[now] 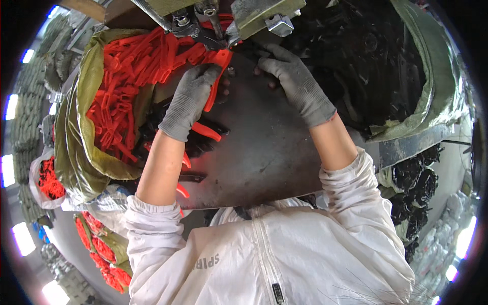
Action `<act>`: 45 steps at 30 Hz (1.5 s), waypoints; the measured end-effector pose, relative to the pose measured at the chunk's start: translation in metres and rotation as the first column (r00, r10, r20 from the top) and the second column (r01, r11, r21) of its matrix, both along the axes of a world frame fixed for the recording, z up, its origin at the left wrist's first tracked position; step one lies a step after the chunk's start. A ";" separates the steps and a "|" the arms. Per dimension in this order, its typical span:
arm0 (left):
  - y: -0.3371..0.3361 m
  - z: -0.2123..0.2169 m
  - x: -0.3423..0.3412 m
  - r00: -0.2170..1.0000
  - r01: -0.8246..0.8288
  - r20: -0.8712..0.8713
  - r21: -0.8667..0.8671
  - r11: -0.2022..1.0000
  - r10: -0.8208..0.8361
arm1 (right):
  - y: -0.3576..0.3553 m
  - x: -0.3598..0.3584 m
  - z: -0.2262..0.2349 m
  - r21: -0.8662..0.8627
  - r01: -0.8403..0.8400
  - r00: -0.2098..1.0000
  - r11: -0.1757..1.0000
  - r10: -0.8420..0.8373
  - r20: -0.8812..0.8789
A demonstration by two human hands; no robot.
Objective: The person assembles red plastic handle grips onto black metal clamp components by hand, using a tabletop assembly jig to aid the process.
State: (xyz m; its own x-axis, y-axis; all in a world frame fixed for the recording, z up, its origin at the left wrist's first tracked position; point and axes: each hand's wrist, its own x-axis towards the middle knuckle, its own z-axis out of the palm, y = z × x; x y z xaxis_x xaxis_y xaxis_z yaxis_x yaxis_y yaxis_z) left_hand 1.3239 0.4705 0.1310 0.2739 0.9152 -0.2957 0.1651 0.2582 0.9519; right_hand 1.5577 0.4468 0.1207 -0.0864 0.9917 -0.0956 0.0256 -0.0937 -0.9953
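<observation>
My left hand (pixel 195 94), in a grey knit glove, is closed on a long, slightly curved red plastic piece (pixel 218 81). The upper end of that piece sits under the head of a metal machine (pixel 203 23). Also gloved in grey, my right hand (pixel 294 79) hovers to the right of the machine head with its fingers bent and apart. I see nothing in it, though dark parts behind its fingertips blur together. Between both hands lies a dark metal work surface (pixel 259 147). Near my left wrist rest another red piece (pixel 207 132) and several black parts (pixel 195 178).
An olive sack (pixel 76 137) at left is full of red plastic pieces (pixel 119 96). At right, a green-grey sack (pixel 432 76) holds black parts (pixel 366 66). Smaller bags of red pieces (pixel 101 249) stand on the floor at lower left; black parts (pixel 414 188) hang in a heap at right.
</observation>
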 end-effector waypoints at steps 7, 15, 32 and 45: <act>0.003 0.001 -0.009 0.999 0.039 -0.014 0.055 0.998 -0.038 | -0.007 -0.032 -0.004 0.008 -0.005 0.996 1.000 0.005 0.089; -0.004 0.002 -0.050 0.775 0.270 -0.627 0.444 0.855 0.081 | -0.009 -0.041 -0.019 -0.122 -0.094 0.994 0.988 0.101 0.049; -0.010 -0.051 -0.265 0.234 0.146 -0.923 0.343 0.928 0.304 | -0.022 -0.040 0.013 -0.215 -0.099 0.993 0.972 0.111 0.046; -0.046 0.071 -0.052 0.975 0.164 -0.161 0.034 0.986 -0.156 | -0.029 -0.043 -0.028 -0.194 -0.055 0.998 0.979 0.046 -0.050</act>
